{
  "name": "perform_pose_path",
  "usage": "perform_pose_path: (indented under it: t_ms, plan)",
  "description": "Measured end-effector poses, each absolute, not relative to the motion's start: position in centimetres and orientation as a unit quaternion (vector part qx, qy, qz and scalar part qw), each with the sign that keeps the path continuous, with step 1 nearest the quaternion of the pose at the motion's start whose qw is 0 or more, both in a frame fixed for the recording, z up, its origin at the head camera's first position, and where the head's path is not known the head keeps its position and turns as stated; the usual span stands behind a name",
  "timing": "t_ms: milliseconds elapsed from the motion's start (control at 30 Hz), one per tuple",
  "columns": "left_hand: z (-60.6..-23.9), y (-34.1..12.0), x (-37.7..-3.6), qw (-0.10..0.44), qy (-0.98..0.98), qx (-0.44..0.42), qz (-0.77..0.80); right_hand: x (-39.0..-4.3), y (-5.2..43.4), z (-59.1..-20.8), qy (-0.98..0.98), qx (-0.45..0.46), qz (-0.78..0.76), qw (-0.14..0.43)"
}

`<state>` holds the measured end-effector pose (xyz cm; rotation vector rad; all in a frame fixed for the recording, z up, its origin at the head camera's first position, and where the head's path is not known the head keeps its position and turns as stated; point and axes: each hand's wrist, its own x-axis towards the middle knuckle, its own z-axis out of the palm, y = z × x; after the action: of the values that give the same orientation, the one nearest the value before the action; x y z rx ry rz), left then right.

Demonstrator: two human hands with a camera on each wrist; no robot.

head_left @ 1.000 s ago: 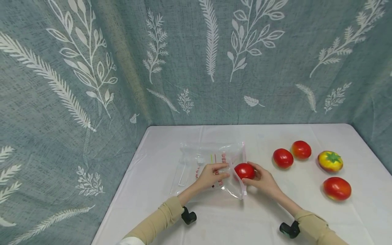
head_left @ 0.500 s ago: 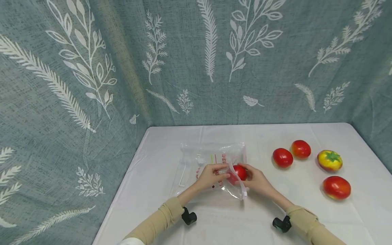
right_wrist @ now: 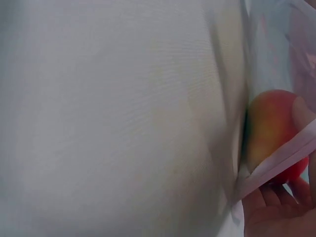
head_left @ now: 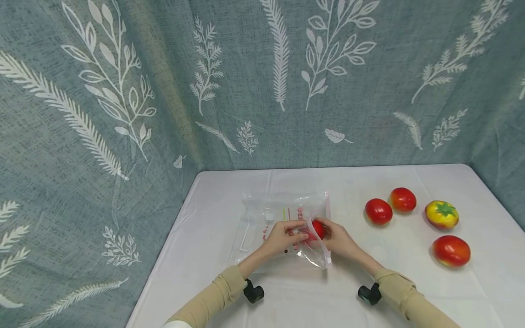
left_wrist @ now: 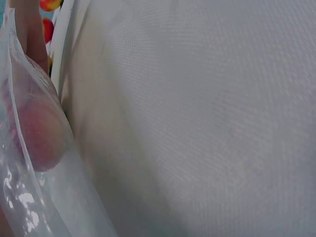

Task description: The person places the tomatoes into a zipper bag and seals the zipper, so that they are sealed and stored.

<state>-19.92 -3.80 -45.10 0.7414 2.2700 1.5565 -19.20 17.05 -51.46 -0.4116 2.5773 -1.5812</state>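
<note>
A clear zip bag (head_left: pixel 255 232) with red print lies on the white table, its mouth toward the right. My left hand (head_left: pixel 280 237) pinches the upper layer at the mouth and holds it raised. My right hand (head_left: pixel 339 240) grips a red tomato (head_left: pixel 318 228) that sits inside the opening, fingertips in the mouth with it. The right wrist view shows this tomato (right_wrist: pixel 271 123) with its yellowish side, crossed by the bag's rim strip (right_wrist: pixel 281 154). Through the plastic in the left wrist view, the tomato (left_wrist: pixel 42 133) looks hazy pink.
To the right on the table are two red tomatoes, one nearer (head_left: pixel 378 212) and one behind (head_left: pixel 403 200). Farther right lie a yellow tomato with a green star-shaped top (head_left: pixel 442 215) and a red-orange tomato (head_left: pixel 451 251). A patterned curtain (head_left: pixel 254 82) stands behind the table.
My right hand has moved left, carrying the tomato from the bag's mouth edge to inside it. My left hand has stayed in place, holding the mouth up.
</note>
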Motion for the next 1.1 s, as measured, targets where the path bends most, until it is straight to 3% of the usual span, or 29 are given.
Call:
perform_pose_path:
  t_ms: [600,800,1100]
  plan:
    - [-45.6,-3.8,-20.2,0.142,0.766,0.262,0.57,-20.4,15.9,-51.6,0.846,-0.175,-0.503,0.03]
    - [-47.9,-3.8,-21.3,0.137,0.764,0.256,0.576,-20.3,15.9,-51.2,0.841,-0.18,-0.509,0.035]
    - [-48.8,-3.8,-21.7,0.125,0.771,0.254,0.57,-19.6,16.9,-50.1,0.839,-0.14,-0.522,0.061]
